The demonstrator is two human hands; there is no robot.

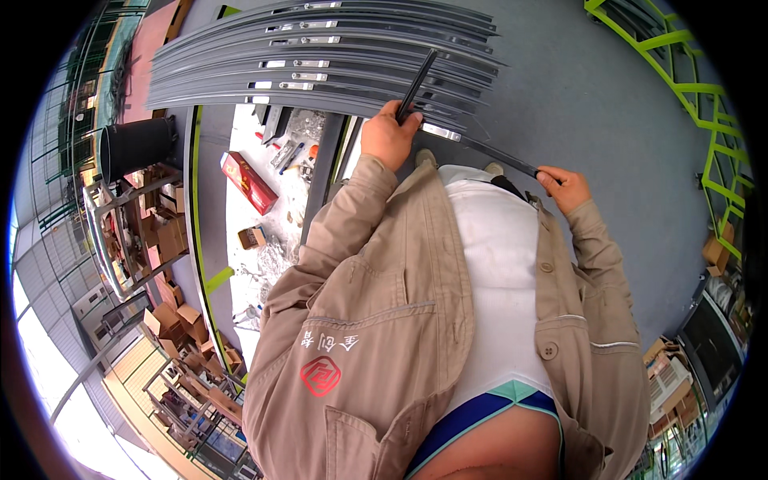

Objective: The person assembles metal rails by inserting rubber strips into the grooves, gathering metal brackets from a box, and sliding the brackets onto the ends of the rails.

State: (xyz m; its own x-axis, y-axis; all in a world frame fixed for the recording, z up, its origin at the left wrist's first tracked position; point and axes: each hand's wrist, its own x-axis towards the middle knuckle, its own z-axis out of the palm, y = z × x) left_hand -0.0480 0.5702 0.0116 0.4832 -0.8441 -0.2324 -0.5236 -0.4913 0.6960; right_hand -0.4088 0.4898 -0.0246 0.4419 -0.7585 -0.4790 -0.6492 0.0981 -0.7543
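1. Slanting rightward from near the left hand point(388, 138), the slim black metal-looking bar point(500, 155) ends in the grip of the right hand point(566, 189).
2. Left grip: clasping a dark straight strip point(418, 83) (joint to bar unclear), nearer long grey profiles point(208, 76).

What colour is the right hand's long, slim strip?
The long, slim strip: near-black, clearest in head view.

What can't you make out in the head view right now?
- Whether the black strip meets the dark bar: left hand in the way.
- The bar's far end: covered by the right hand.
- Most of the shoes: hidden by clothing.
- Small box's contents: too small.
- Green frame: cut off by the round rim.
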